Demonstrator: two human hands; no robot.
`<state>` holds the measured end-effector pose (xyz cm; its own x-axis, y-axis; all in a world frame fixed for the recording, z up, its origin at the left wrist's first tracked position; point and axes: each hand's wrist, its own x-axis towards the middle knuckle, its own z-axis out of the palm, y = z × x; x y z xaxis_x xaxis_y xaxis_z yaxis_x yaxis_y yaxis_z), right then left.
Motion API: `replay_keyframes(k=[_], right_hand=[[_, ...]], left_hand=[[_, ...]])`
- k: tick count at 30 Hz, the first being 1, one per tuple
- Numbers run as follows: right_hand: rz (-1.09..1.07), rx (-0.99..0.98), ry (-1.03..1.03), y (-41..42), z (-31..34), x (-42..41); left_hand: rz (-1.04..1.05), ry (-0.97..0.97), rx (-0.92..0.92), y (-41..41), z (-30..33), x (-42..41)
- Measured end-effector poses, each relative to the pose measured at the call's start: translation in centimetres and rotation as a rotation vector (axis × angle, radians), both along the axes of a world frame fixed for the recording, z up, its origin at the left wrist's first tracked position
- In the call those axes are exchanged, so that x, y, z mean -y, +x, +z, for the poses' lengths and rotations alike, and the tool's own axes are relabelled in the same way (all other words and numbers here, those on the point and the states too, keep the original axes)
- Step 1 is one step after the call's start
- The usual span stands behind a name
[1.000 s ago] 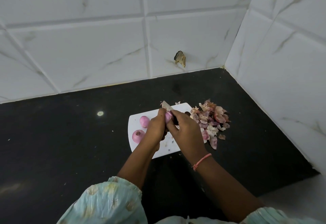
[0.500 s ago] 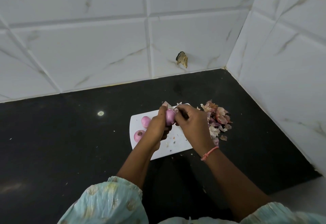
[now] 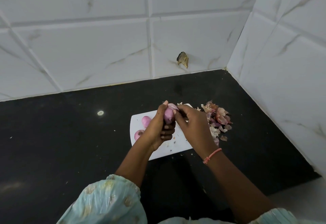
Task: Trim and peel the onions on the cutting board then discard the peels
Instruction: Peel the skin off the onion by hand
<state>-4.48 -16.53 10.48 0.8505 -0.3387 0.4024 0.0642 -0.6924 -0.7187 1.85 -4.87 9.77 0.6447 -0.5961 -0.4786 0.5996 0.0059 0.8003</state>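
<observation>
Black stone counter [image 3: 70, 144] in a corner of white marble-look tiled walls [image 3: 88, 38]; far wall has a chipped hole [image 3: 183, 59] just above the counter edge. Pale round spot [image 3: 100, 112] on the counter, left of the board. No containers in view.

White rectangular plastic cutting board [image 3: 178, 146] sits mid-counter, both hands over it, blocking most of its centre and far edge. Two peeled pink onions on its left part: one farther [image 3: 145, 121], one nearer [image 3: 138, 134], both partly hidden behind the left wrist. Small skin flecks on the board's near part.

Heap of dry pink and tan onion peels [image 3: 217, 119] on the counter, just right of the board.

Left hand [image 3: 157, 128] grips a third pink onion [image 3: 168, 115], held above the board. Right hand [image 3: 192, 125] pinches a loose pale skin flap [image 3: 172, 106] at the onion's top. Orange thread bracelet [image 3: 211, 155] on the right wrist; light green patterned sleeve [image 3: 109, 200] on the left arm.
</observation>
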Motion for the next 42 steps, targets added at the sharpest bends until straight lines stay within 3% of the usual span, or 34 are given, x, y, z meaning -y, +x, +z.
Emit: replay_keyframes(k=[7, 9, 12, 13, 16, 21, 25, 28, 33, 38, 42], right_hand=[[0.089, -0.018, 0.101, 0.0, 0.4, 0.6], [0.029, -0.057, 0.297, 0.1, 0.5, 0.4], [-0.128, -0.091, 0.757, 0.9, -0.4, 1.3], [-0.198, -0.113, 0.780, 1.0, -1.0, 2.0], [-0.410, -0.199, 0.448, 0.9, -3.6, 5.3], [-0.450, -0.263, 0.241, 0.4, -4.5, 7.3], [-0.179, -0.091, 0.218, -0.3, -1.3, 3.3], [0.046, -0.070, 0.175, -0.8, 0.2, 0.0], [0.031, -0.022, 0.121, -0.6, 0.3, -1.3], [-0.013, 0.004, 0.196, -0.7, 0.3, -1.6], [-0.027, 0.007, 0.205, -0.7, 0.2, -1.8]], left_hand=[[-0.142, -0.011, -0.051, 0.5, 0.5, -0.7], [-0.119, -0.023, -0.093, 0.6, 0.4, -0.8], [-0.112, -0.055, -0.151, 0.5, 0.1, -0.6], [-0.120, -0.074, -0.154, 0.5, 0.2, -0.5], [-0.137, -0.136, -0.155, 0.3, 0.5, -0.7], [-0.069, -0.176, -0.214, 0.4, 0.2, -0.5], [0.065, -0.206, -0.296, 0.3, 0.0, 0.2], [0.178, -0.224, -0.325, -0.1, 0.6, 0.8], [0.293, -0.214, -0.267, -0.5, 1.1, 1.2], [0.372, -0.163, -0.225, -0.9, 0.9, 1.4], [0.397, -0.155, -0.270, -1.1, 1.1, 1.4]])
